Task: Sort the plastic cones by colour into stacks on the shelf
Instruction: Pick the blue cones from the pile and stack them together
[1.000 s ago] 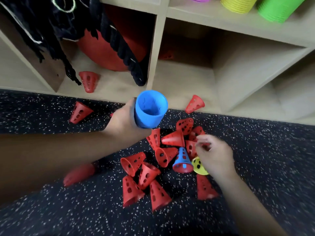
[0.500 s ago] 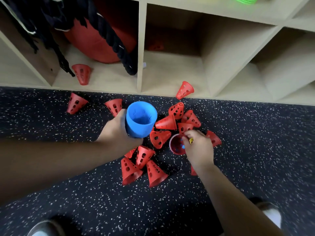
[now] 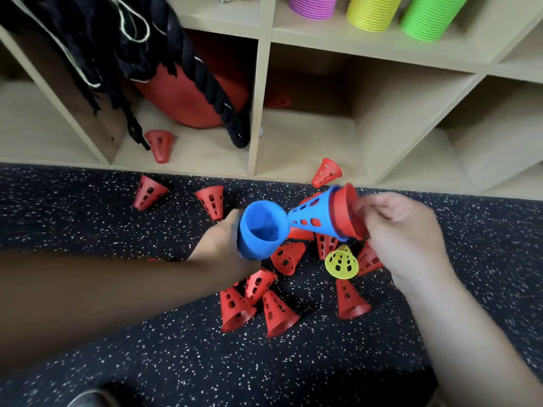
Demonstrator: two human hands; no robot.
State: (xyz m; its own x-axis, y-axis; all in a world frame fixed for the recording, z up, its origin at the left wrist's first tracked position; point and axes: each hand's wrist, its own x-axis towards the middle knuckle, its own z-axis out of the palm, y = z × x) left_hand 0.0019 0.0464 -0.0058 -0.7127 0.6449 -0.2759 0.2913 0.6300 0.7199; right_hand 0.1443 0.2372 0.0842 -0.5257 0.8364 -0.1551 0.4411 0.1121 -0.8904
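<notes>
My left hand grips a stack of blue cones with its open mouth facing up. My right hand holds a blue cone with a red cone nested inside it; the blue cone's narrow tip points at the stack's rim. Several loose red cones and one yellow cone lie on the dark speckled floor below my hands. Purple, yellow and green stacks stand on the upper shelf.
The wooden shelf unit has open cubbies along the floor. A red cone lies in the left cubby beside a red bag with black rope. Another red cone leans on the shelf's lower edge.
My right hand has lifted the blue cone with the red one inside it out of the pile and brought it up to the blue stack. The yellow cone is uncovered.
</notes>
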